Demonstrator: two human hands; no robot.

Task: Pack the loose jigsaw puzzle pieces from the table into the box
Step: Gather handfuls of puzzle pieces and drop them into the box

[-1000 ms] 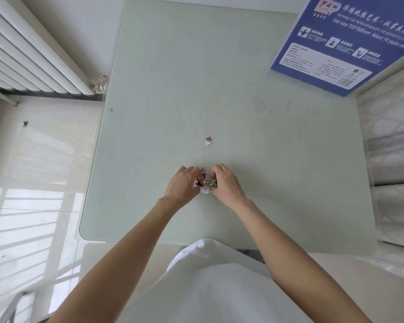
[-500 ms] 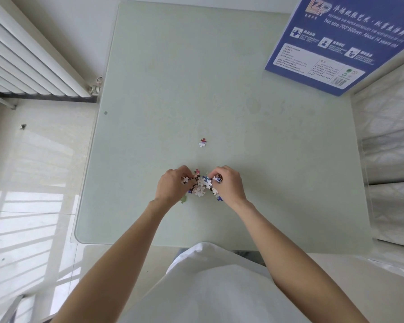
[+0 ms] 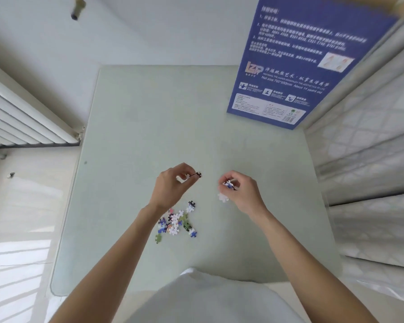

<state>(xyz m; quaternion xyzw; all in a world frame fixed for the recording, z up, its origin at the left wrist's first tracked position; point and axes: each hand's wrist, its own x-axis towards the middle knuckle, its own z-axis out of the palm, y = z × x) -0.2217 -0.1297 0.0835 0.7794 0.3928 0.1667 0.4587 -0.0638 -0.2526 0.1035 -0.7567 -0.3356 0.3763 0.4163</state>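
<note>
Both hands pinch puzzle pieces above the table (image 3: pixel 138 117); the box (image 3: pixel 296 73) stands far-right, nearest the right hand (image 3: pixel 239 190), left hand (image 3: pixel 173 185) farther.

Bright daylight streaks the floor (image 3: pixel 16 252) at left; wide-angle bending and soft blur throughout.

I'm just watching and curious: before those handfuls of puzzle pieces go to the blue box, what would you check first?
1. Left hand pinches pieces, a dark piece sticking out of its fingertips: ok.
2. Right hand grips a small bunch of pieces: ok.
3. Nothing slipping: not ok, a white piece shows just below the right hand.
4. Table cleared: not ok, a pile of pieces remains.
5. Blue box open to receive: cannot tell.
</note>
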